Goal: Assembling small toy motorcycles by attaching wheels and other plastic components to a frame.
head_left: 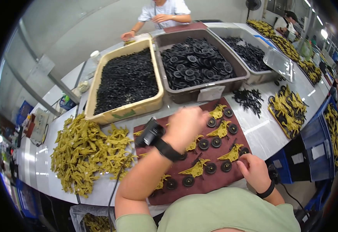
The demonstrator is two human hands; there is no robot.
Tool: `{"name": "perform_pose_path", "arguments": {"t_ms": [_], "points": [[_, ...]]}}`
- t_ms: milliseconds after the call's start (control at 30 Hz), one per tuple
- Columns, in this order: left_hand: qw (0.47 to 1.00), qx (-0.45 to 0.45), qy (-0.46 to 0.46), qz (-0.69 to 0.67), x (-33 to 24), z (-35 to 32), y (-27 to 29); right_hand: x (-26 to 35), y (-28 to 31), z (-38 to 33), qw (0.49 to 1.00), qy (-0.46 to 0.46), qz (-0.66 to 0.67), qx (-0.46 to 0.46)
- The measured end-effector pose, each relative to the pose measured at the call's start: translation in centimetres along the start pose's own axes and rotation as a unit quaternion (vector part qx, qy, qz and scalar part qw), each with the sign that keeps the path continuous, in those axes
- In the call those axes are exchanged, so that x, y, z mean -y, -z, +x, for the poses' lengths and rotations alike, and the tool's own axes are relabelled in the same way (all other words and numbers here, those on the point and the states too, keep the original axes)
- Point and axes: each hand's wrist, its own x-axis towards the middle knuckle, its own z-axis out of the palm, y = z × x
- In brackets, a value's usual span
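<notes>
A white table (267,133) spread around and beyond both hands. On it, past the left hand, stood a cream bin (138,110) of small black parts, a brown-grey bin (188,94) of black wheels and, farther to the right, a pale grey bin (260,79) with more black parts. A maroon mat (165,199) lay beneath the left hand, its right edge running close by the right hand. Well to the left of the left hand sprawled a heap of loose yellow parts (83,154); beyond the right hand, farther out to the right, was a smaller heap of yellow and black pieces (287,108).

The left hand (190,124) was curled over the far half of the mat, its fingers partly hidden and blurred, so its grip could not be told. The right hand (256,172) was half-curled at the mat's right edge, just beside a wheel; whether it pinched anything could not be told.

Between the hands, yellow pieces (195,168) lay flat on the mat in slanting rows. Their long axes ran obliquely, the narrow tips pointing left and slightly toward the wearer, the broader ends rising rightward, away from the body. Black wheels (210,168) lay beside them, mostly near the broader ends.
</notes>
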Motion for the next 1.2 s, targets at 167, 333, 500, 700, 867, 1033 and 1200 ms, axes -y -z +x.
{"name": "perform_pose_path", "arguments": {"t_ms": [167,333,500,700,867,1033,1200], "points": [[0.954,-0.281,0.002,0.104,14.3,5.8,5.1,0.3,-0.8,0.0,0.997,0.053,0.05,0.027],[0.961,-0.199,0.091,0.172,20.5,4.7,3.5,0.1,-1.0,-0.2,0.994,0.075,0.075,0.041],[0.987,-0.16,-0.008,0.032,19.8,1.3,7.3,1.1,-1.6,0.7,0.99,0.089,0.088,0.061],[0.992,-0.104,0.073,0.009,19.1,-7.1,12.0,2.6,-2.6,2.4,0.978,0.191,0.067,0.045],[0.976,0.076,0.141,0.147,19.7,-13.2,10.5,4.7,-3.2,4.0,0.964,0.249,0.051,0.075],[0.945,0.03,0.094,0.313,20.0,-15.3,8.5,8.1,-4.1,6.4,0.933,0.342,0.048,0.097],[0.929,-0.032,0.065,0.362,20.6,-14.8,8.9,10.5,-5.7,9.1,0.908,0.393,0.092,0.111]]}}
